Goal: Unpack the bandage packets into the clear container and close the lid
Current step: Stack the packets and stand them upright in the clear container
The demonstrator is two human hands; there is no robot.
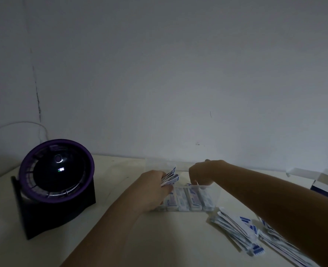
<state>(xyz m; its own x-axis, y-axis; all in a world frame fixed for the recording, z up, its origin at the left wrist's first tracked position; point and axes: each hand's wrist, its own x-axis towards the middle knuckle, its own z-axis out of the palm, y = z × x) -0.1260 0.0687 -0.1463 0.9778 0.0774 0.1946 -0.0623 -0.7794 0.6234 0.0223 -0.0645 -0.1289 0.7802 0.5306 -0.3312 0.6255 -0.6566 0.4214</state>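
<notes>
Left hand (153, 187) grips a fanned bunch of white-and-blue paper bandage packets (170, 178) just above the left end of the clear rectangular plastic container (215, 191). It's the nearer hand for the drop. The container's long axis runs left-right, and the packets inside lie near-far in rows. Right hand (203, 174) dips fingers-down at the far rim; can't tell if it pinches anything. A loose packet pile (236, 230) waits near-right on the pale table (159, 237).

Left hand (151, 189) is hiding the lower ends of the packet bundle (170, 178) it is gripping, plus the clear container's (215, 199) left end. Right hand (203, 174) is hiding its own fingertips. Forearm and frame edge are cutting off the loose packets (236, 228). Box (327, 185) is running off right.
</notes>
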